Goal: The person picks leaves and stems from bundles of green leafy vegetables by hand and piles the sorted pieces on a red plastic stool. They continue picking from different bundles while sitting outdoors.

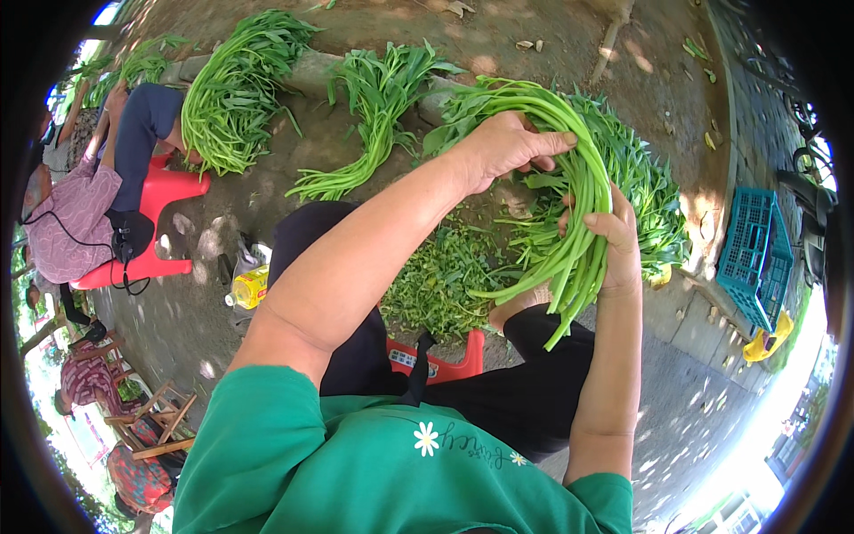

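Head view: the left hand (507, 147) is closed over the upper curve of a bundle of long green stems (578, 205), fingers wrapped across the top. The right hand (614, 240) grips the same bundle lower down, thumb and fingers clasped around the stems, whose cut ends hang below the palm. The bundle is bent into an arc and held in the air between the two hands, above the person's black-clad knees. Beneath it, a heap of trimmed green leaves (436, 285) lies on the ground, just beside a red plastic stool (445, 360). Further bundles of greens (231, 98) rest on the earth ahead. A blue plastic crate (754, 258) stands well apart to the right. Another person sits on a second red stool (165, 200) at left, near a yellow bottle (249, 287).
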{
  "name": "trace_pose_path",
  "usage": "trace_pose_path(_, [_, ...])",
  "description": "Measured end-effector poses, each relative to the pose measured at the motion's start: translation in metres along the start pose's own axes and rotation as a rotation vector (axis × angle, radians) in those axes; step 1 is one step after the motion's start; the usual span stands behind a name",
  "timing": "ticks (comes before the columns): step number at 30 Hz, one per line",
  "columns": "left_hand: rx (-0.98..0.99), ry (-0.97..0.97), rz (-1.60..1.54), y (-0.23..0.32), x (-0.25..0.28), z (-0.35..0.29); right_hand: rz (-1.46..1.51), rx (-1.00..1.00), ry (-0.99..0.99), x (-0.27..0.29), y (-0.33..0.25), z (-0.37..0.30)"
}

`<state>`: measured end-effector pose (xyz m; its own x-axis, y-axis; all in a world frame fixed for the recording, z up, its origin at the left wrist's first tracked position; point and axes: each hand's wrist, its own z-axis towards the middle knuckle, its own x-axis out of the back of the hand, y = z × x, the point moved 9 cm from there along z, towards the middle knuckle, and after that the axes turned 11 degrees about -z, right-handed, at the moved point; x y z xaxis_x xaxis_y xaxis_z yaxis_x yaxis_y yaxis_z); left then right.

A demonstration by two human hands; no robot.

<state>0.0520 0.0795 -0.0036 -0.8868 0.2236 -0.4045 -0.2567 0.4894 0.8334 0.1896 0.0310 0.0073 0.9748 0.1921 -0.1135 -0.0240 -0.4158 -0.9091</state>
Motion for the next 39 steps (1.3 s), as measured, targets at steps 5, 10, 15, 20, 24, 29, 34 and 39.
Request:
trace_pose_path(5, [0.088, -0.038, -0.449, -0.04, 0.0, 0.015, 0.002, 0.04, -0.066, -0.008, -0.005, 0.0])
trace_pose_path(10, [-0.065, 0.057, -0.633, -0.02, -0.003, 0.01, -0.031, 0.056, -0.057, -0.013, -0.01, -0.004])
trace_pose_path(15, [-0.234, 0.036, -0.659, 0.011, -0.004, 0.004, 0.075, 0.088, -0.137, -0.02, -0.016, -0.003])
trace_pose_path(20, [-0.416, 0.046, -0.538, 0.034, -0.009, -0.008, 0.075, 0.098, -0.136, -0.024, -0.013, -0.004])
trace_pose_path(24, [-0.502, 0.054, -0.447, 0.046, -0.013, -0.016, 0.093, 0.098, -0.189, -0.027, -0.015, -0.003])
trace_pose_path(29, [-0.632, 0.086, -0.372, 0.049, -0.016, -0.017, 0.006, 0.103, -0.147, -0.029, -0.015, 0.0])
trace_pose_path(34, [-0.659, 0.12, -0.272, 0.043, -0.019, -0.013, -0.132, 0.094, -0.055, -0.023, -0.007, 0.008])
trace_pose_path(39, [-0.627, 0.195, -0.067, 0.042, -0.009, -0.012, -0.156, 0.024, -0.069, -0.022, -0.003, 0.009])
